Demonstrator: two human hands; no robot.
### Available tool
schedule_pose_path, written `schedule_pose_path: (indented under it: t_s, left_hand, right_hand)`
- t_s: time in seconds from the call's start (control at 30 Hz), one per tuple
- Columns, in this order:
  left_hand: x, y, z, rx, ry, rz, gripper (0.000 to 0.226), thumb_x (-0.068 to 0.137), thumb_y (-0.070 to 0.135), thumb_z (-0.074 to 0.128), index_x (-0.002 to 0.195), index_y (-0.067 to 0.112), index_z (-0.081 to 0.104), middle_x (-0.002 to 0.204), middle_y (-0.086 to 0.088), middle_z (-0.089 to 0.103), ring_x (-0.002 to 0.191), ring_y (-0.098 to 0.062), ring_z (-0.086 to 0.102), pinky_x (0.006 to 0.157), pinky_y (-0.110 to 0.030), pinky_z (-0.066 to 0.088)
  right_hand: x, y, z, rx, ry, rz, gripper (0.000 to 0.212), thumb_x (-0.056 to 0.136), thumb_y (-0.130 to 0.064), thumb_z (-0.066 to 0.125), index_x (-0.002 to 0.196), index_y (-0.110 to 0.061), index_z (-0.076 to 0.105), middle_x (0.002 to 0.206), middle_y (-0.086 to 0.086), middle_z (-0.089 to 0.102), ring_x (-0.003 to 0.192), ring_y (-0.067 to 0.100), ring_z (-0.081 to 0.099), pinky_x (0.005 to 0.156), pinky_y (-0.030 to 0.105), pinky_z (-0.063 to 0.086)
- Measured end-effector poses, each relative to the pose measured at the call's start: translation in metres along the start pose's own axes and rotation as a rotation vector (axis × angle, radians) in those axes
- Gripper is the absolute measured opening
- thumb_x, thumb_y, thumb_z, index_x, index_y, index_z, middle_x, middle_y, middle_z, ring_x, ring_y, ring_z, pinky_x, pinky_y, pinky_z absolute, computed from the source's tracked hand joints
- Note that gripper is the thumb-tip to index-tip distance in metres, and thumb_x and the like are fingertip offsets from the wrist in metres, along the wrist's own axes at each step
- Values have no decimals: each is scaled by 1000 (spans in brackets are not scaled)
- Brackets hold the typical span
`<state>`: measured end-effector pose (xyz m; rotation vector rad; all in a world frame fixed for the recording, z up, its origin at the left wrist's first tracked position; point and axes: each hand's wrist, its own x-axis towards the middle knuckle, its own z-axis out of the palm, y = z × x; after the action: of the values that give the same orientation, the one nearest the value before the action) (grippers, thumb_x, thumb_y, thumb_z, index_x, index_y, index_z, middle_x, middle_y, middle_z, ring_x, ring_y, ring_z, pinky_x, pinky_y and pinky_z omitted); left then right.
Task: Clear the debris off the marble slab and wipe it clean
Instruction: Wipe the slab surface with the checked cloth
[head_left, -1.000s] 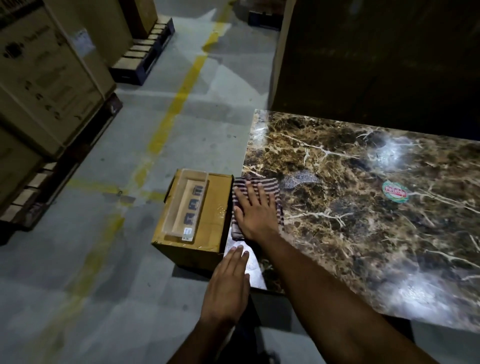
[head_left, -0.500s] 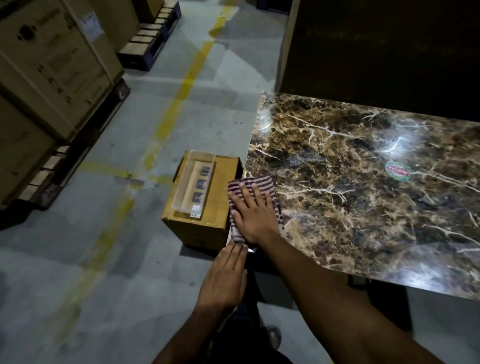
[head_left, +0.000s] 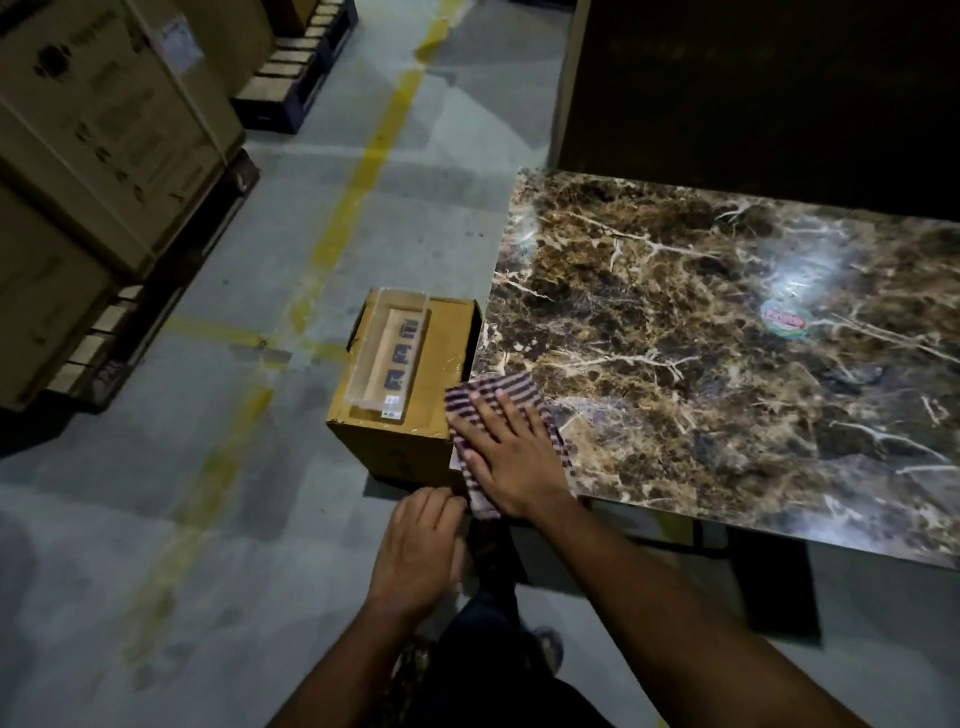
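The right hand lies flat with its fingers spread and straight, pressing a striped cloth onto the near left corner of the marble slab; the cloth hangs partly over the slab's left edge. The left hand hovers just below that corner, palm down, fingers loosely bent and grasping nothing, its fingertips near the cloth's lower end. A round sticker sits toward the slab's right side. Just beside the left edge stands a cardboard box on the floor, a clear plastic package lying on top of it.
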<state>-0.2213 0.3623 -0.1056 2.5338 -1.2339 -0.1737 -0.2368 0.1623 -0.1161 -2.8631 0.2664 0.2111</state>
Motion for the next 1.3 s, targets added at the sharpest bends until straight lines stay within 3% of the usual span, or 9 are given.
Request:
schedule_pose_path:
  t_s: [0.07, 0.17, 0.33, 0.47, 0.6, 0.73, 0.9, 1.13, 1.3]
  left_hand:
    - [3, 1, 3, 15, 8, -47, 38, 86, 27, 43, 118, 16, 61, 116, -3, 62, 111, -22, 58, 97, -36, 48]
    - [19, 6, 8, 9, -2, -63, 48, 91, 31, 38, 132, 17, 57, 136, -4, 57, 129, -21, 50, 107, -39, 46]
    - [46, 19, 11, 7, -43, -69, 49, 93, 31, 40, 138, 16, 53, 142, -7, 55, 134, -23, 49, 111, -42, 44]
    - [63, 22, 16, 62, -71, -30, 44, 95, 27, 52, 137, 17, 54, 143, -5, 54, 133, -22, 47, 112, -40, 41]
    - [86, 26, 15, 105, -95, -49, 45, 92, 29, 46, 135, 18, 53, 140, -5, 53, 127, -22, 48, 104, -38, 42]
    - [110, 33, 7, 114, -121, -116, 53, 84, 20, 63, 136, 19, 51, 144, -3, 48, 123, -23, 48, 93, -36, 46]
    - [133, 28, 10, 177, -137, -81, 49, 87, 21, 61, 135, 19, 51, 131, -5, 50, 112, -27, 52, 88, -37, 45]
    - [163, 25, 17, 139, -161, -91, 65, 87, 24, 60, 150, 18, 41, 158, -4, 39, 143, -24, 38, 111, -42, 37]
    - [192, 27, 17, 98, -163, -81, 62, 93, 25, 53, 153, 18, 38, 162, -2, 33, 146, -24, 34, 115, -44, 33]
  right_hand:
    - [-15, 21, -3, 16, 19, 126, 55, 106, -55, 13, 159, -49, -2, 171, -6, -7, 157, 26, -13, 125, 51, -5]
    - [-1, 23, -9, 38, 49, 300, 57, 106, -53, 14, 160, -45, -1, 171, -2, -4, 157, 28, -11, 125, 52, -4]
    - [-25, 18, 1, 46, 44, 178, 62, 105, -55, 17, 162, -36, 3, 171, -2, 3, 158, 28, -2, 126, 52, 0]
    - [-30, 66, -6, 29, 64, 332, 66, 104, -56, 14, 163, -32, -2, 171, -5, -3, 158, 25, -7, 126, 50, -1]
    - [9, 50, -12, 70, 86, 343, 67, 102, -54, 14, 163, -30, 1, 171, -3, -2, 158, 26, -7, 126, 52, -4]
    - [-19, 50, -12, 66, 32, 224, 66, 101, -54, 11, 163, -33, 7, 171, -4, 4, 158, 24, -5, 126, 51, 0]
    - [18, 77, -22, 72, 93, 374, 64, 103, -54, 12, 163, -33, 3, 171, -5, 0, 158, 23, -8, 126, 50, -3]
    - [20, 92, -27, 34, 49, 240, 62, 103, -53, 16, 162, -36, 5, 171, -5, 5, 158, 23, -6, 125, 48, -6]
    - [73, 112, -40, 60, 88, 401, 63, 105, -52, 16, 163, -32, 2, 171, -4, -2, 158, 25, -8, 126, 53, 0]
